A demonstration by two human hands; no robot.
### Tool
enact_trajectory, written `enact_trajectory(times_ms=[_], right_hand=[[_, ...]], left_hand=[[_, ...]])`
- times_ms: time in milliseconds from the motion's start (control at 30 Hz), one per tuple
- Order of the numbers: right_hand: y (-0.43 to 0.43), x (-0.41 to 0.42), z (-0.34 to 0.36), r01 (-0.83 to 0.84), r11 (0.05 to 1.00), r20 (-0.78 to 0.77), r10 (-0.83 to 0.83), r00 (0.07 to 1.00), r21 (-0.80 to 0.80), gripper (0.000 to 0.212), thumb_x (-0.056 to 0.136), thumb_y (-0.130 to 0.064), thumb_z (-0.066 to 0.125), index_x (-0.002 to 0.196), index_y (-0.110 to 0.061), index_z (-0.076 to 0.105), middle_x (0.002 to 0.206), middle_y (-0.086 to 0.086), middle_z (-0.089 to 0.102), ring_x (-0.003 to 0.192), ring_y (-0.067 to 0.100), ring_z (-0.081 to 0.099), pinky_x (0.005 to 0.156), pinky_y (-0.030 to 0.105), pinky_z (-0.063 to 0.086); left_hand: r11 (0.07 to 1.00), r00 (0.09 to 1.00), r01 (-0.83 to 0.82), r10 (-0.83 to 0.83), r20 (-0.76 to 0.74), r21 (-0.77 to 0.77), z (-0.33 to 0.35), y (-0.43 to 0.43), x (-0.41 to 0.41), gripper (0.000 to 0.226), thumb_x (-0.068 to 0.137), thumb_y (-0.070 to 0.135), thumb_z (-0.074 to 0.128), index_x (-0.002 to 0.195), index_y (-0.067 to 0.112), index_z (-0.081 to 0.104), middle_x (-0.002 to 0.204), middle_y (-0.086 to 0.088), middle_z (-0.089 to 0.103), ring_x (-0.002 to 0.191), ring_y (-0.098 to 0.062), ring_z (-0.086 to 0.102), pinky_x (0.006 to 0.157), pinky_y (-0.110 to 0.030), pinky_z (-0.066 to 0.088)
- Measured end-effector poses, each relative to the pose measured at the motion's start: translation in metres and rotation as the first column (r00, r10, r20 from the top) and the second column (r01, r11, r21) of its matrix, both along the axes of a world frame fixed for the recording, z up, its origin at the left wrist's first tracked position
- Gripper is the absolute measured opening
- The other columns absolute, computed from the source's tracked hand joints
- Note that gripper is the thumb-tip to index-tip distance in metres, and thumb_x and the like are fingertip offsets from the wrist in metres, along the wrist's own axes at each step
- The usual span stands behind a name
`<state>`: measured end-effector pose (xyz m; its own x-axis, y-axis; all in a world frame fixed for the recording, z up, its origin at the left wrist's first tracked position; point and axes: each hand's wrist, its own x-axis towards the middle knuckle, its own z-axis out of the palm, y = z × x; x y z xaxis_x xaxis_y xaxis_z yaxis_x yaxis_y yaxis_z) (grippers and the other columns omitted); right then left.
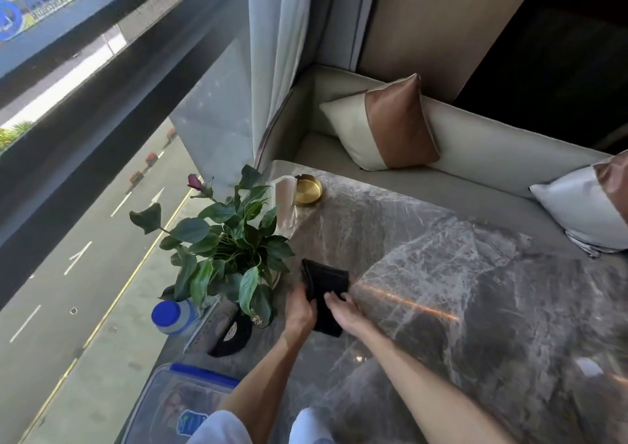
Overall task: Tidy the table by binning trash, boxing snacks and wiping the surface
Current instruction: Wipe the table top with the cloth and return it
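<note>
Nearest on my feed: clear plastic box with blue-clipped lid (176, 406) at the bottom left edge, lid on, packets showing through it. Two bare forearms run up from there, white sleeves at the bottom.

Mid table: left hand (300, 311) and right hand (343, 311) both on a folded black cloth (326, 290) lying on the grey marble table (475, 290). Left fingers curl around the cloth's left edge, gripping it. Right fingers lie spread and flat on top, pressing rather than pinching. Cloth sits just right of the plant.

Left of the hands: black cap-like item (231, 336), can't tell exactly what it is, and a clear bottle with blue cap (173, 316) near the window edge. Potted green plant (224, 239) with one dark red flower just beyond.

Further back: gold round dish (307, 189) beside a clear acrylic stand (284, 202) near the table's far corner.

Beyond the table: beige sofa (475, 158) with two cream and brown cushions (384, 124), curtain and window on the left.
</note>
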<state>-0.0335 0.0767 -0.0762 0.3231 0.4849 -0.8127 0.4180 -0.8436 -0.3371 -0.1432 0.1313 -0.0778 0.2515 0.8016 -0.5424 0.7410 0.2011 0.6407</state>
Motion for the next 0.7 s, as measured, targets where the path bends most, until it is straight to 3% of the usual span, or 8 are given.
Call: enact_trajectory(times_ms=[100, 133, 200, 267, 400, 533, 633, 700], right_hand=[[0.009, -0.003, 0.016, 0.165, 0.981, -0.143, -0.150, 0.978, 0.099, 0.076, 0.090, -0.072, 0.019, 0.152, -0.027, 0.023, 0.159, 0.004, 0.027, 0.147, 0.028, 0.023, 0.121, 0.048, 0.015], [0.010, -0.002, 0.020, 0.353, 0.932, -0.307, -0.313, 0.899, 0.085, 0.080, 0.088, -0.074, 0.025, 0.148, -0.022, 0.035, 0.156, 0.007, 0.035, 0.143, 0.026, 0.032, 0.120, 0.046, 0.022], [0.004, 0.004, 0.030, 0.640, 0.765, -0.568, -0.561, 0.603, -0.076, 0.084, 0.079, -0.081, 0.038, 0.124, -0.015, 0.062, 0.135, 0.013, 0.059, 0.125, 0.026, 0.054, 0.110, 0.042, 0.040], [-0.012, 0.018, 0.038, 0.734, 0.659, -0.687, -0.611, 0.394, -0.165, 0.086, 0.073, -0.083, 0.046, 0.108, -0.008, 0.071, 0.115, 0.015, 0.070, 0.113, 0.028, 0.063, 0.103, 0.041, 0.048], [-0.068, 0.048, 0.056, 0.858, 0.483, -0.808, -0.568, 0.156, -0.174, 0.062, 0.085, -0.066, 0.050, 0.080, -0.011, 0.078, 0.087, 0.010, 0.076, 0.084, 0.022, 0.074, 0.078, 0.033, 0.052], [-0.140, 0.070, 0.075, 0.959, 0.274, -0.878, -0.473, 0.072, -0.069, 0.034, 0.087, -0.040, 0.057, 0.061, -0.021, 0.063, 0.067, 0.000, 0.062, 0.067, 0.011, 0.066, 0.068, 0.026, 0.052], [-0.196, 0.096, 0.087, 0.981, 0.191, -0.859, -0.507, 0.070, -0.033, 0.036, 0.083, -0.028, 0.056, 0.050, -0.016, 0.061, 0.053, 0.002, 0.061, 0.053, 0.014, 0.065, 0.053, 0.021, 0.053], [-0.237, 0.117, 0.096, 0.985, 0.175, -0.834, -0.544, 0.095, -0.002, 0.040, 0.082, -0.026, 0.056, 0.044, -0.017, 0.058, 0.047, 0.001, 0.059, 0.047, 0.015, 0.062, 0.050, 0.023, 0.050]], left_hand=[[0.999, 0.998, 0.000, -0.003, 0.058, 0.043, 0.023, -0.018, 0.017, 0.018, 0.093, 0.006, 0.049, 0.107, 0.000, 0.058, 0.106, -0.018, 0.062, 0.105, -0.036, 0.060, 0.070, -0.018, 0.035], [0.997, 0.998, 0.042, -0.046, 0.051, 0.070, 0.031, -0.025, 0.023, 0.020, 0.095, 0.010, 0.048, 0.110, 0.001, 0.058, 0.108, -0.019, 0.061, 0.106, -0.036, 0.059, 0.073, -0.019, 0.036], [0.983, 0.989, 0.139, -0.143, 0.032, 0.120, 0.047, -0.039, 0.034, 0.030, 0.095, 0.018, 0.046, 0.119, 0.002, 0.055, 0.117, -0.022, 0.056, 0.110, -0.038, 0.056, 0.091, -0.034, 0.046], [0.955, 0.970, 0.245, -0.243, -0.028, 0.170, 0.058, -0.055, 0.047, 0.032, 0.095, 0.018, 0.042, 0.120, 0.003, 0.054, 0.120, -0.019, 0.053, 0.113, -0.035, 0.053, 0.101, -0.043, 0.045], [0.834, 0.890, 0.456, -0.433, -0.143, 0.312, 0.076, -0.100, 0.077, 0.033, 0.097, 0.013, 0.037, 0.120, 0.001, 0.058, 0.120, -0.015, 0.054, 0.116, -0.029, 0.050, 0.106, -0.037, 0.040], [0.539, 0.680, 0.731, -0.627, -0.380, 0.420, 0.097, -0.158, 0.113, 0.032, 0.084, 0.011, 0.054, 0.112, 0.001, 0.066, 0.103, -0.009, 0.063, 0.099, -0.025, 0.059, 0.087, -0.032, 0.050], [0.267, 0.445, 0.885, -0.725, -0.526, 0.382, 0.104, -0.211, 0.137, 0.056, 0.079, 0.010, 0.057, 0.131, -0.009, 0.048, 0.113, -0.013, 0.058, 0.103, -0.030, 0.055, 0.090, -0.035, 0.048], [0.170, 0.327, 0.936, -0.744, -0.582, 0.309, 0.115, -0.248, 0.152, 0.069, 0.058, 0.022, 0.073, 0.122, -0.001, 0.063, 0.096, -0.003, 0.065, 0.086, -0.020, 0.062, 0.074, -0.028, 0.053]])
